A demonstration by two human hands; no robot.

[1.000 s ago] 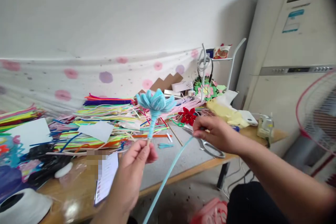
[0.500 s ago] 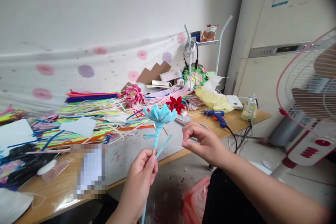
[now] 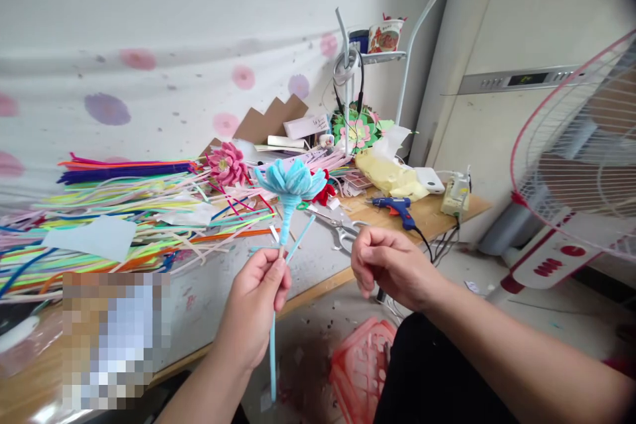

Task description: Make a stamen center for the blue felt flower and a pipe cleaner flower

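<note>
My left hand (image 3: 263,285) pinches the stem of a light blue pipe-cleaner flower (image 3: 291,182), which stands upright with its petals spread. Its stem is wrapped in blue down to just above my fingertips. A loose light blue pipe cleaner (image 3: 301,238) passes through the same grip, one end slanting up right and the other (image 3: 273,364) hanging below the hand. My right hand (image 3: 390,268) is off to the right, apart from the flower, its fingers curled downward. Whatever it holds, if anything, is hidden. Metal scissors (image 3: 342,233) lie on the table just behind it.
Bundles of coloured pipe cleaners (image 3: 124,212) cover the table's left. A pink flower (image 3: 227,164) and a partly covered red flower (image 3: 325,191) lie behind. At right are a blue glue gun (image 3: 395,207) and a fan (image 3: 586,159). A red plastic basket (image 3: 360,364) stands below the table edge.
The view has turned right and down. My right hand has gone from a pinch near the flower to fingers curled downward. My left hand keeps its grip on the flower.
</note>
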